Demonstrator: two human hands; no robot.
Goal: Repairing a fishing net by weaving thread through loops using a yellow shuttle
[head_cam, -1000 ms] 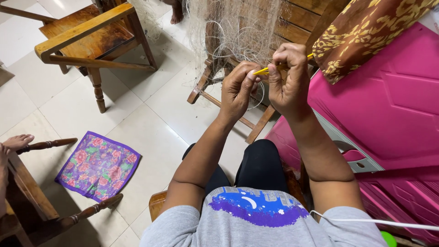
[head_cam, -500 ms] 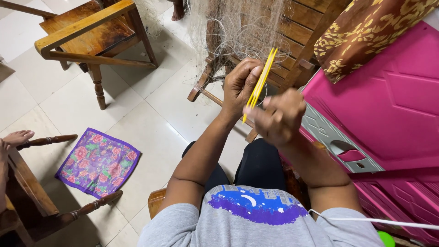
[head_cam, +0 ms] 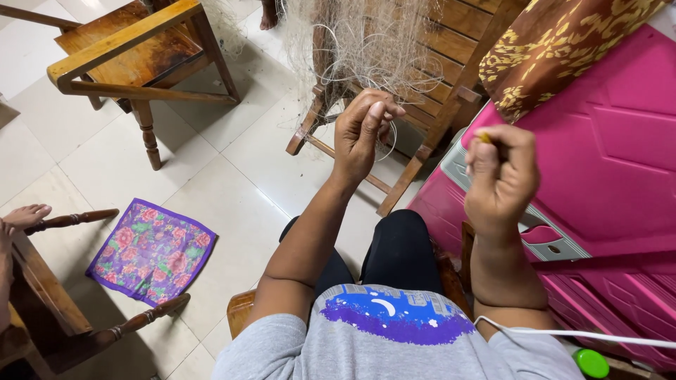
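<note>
My left hand (head_cam: 362,130) is raised in front of me, its fingers pinching the pale mesh of a fishing net (head_cam: 366,46) that hangs over a wooden chair (head_cam: 436,105). To the right and slightly nearer, my right hand (head_cam: 500,176) is closed around a yellow netting needle (head_cam: 484,138); only the needle's tip shows above my fist. The two hands are apart, and a thin thread between them is hard to make out. My legs in black trousers sit below the hands.
A pink plastic cabinet (head_cam: 605,162) lies at the right, with a brown and gold patterned cloth (head_cam: 556,49) above it. Another wooden chair (head_cam: 134,63) stands at the far left. A purple floral cloth (head_cam: 151,250) lies on the tiled floor. Another person's foot (head_cam: 24,214) rests on a chair arm.
My right hand has pulled away to the right and down from my left hand, taking the yellow needle with it. The needle, held upright half a second ago, is now mostly hidden in my fist.
</note>
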